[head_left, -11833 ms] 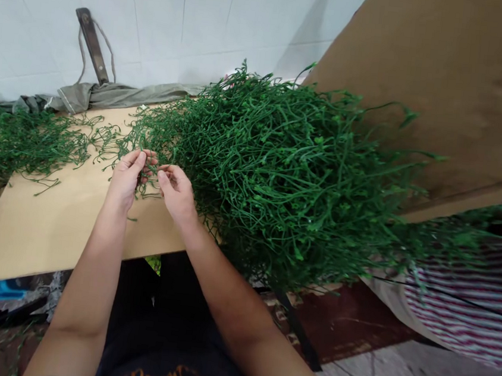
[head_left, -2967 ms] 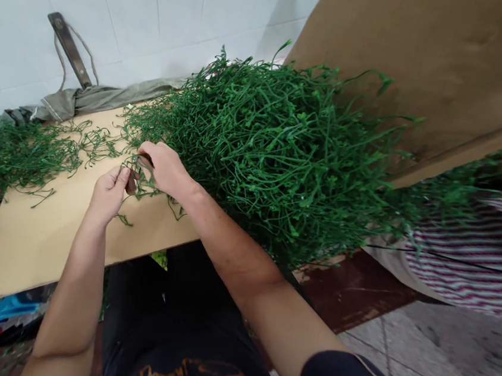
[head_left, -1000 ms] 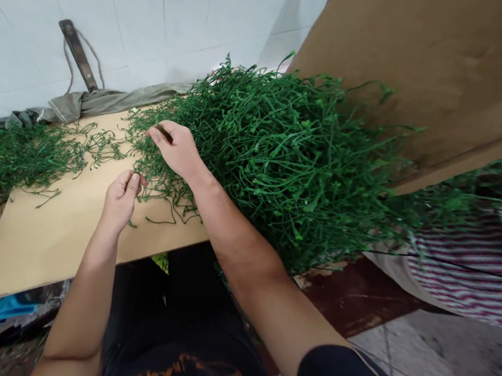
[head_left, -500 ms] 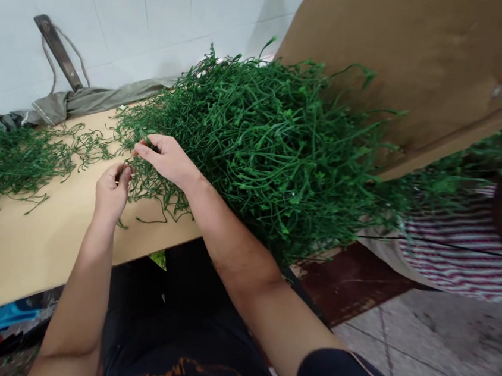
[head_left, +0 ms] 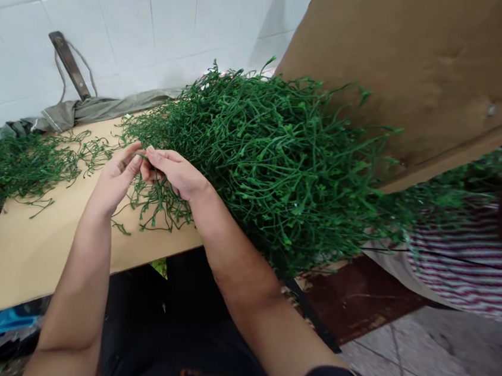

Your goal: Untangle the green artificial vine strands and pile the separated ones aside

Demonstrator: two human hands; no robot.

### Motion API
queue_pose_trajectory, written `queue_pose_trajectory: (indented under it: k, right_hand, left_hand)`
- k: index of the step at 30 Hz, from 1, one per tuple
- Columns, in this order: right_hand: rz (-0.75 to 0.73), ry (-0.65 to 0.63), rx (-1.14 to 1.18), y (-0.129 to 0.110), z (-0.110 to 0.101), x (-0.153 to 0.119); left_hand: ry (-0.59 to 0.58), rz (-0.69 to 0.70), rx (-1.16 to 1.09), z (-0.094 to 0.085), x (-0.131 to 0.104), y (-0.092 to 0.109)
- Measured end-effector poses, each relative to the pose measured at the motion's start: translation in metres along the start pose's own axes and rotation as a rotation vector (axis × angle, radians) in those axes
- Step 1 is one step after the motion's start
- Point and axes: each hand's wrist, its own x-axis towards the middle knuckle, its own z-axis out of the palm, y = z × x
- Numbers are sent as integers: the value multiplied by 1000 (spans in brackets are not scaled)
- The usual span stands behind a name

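My left hand (head_left: 117,177) and my right hand (head_left: 178,173) meet over the tan board (head_left: 47,244), fingertips almost touching. Between them is a thin green stem (head_left: 144,156), pinched by the right thumb and fingers. The left thumb and fingers close on its other end, partly hidden. Just beyond and to the right of my right hand rises a big heap of thin green plastic-looking stems (head_left: 268,148) with small forked tips. Loose stems (head_left: 162,205) lie under my right hand. A smaller pile of the same stems (head_left: 20,167) spreads over the board's left end.
White tiles (head_left: 117,12) back the board, with a grey cloth (head_left: 106,110) and a dark strip (head_left: 69,65) along its far edge. Brown cardboard (head_left: 407,67) stands at right. Beyond it sits another person in striped clothing (head_left: 463,258). A blue object (head_left: 3,322) lies below the board.
My hands have come together; the left moved up and the right shifted slightly rightward and down, with a green stem now between their fingertips. The whole view has shifted slightly.
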Motion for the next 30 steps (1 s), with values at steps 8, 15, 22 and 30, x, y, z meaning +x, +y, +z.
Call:
queue_pose_trajectory:
  k: [8,15,22,30]
  right_hand:
    - [10,63,43,-2,-3,-5]
    - [46,206,26,3,-2,3]
    - [26,361,-100,0,2,8]
    - [14,366,-124,1,0,12]
  left_hand:
    - [130,26,243,-5,3,-15]
    - [405,161,348,-8,-5,-8]
    - [224,25,256,22,-35,-15]
    - [98,-46,346,14,-35,-24]
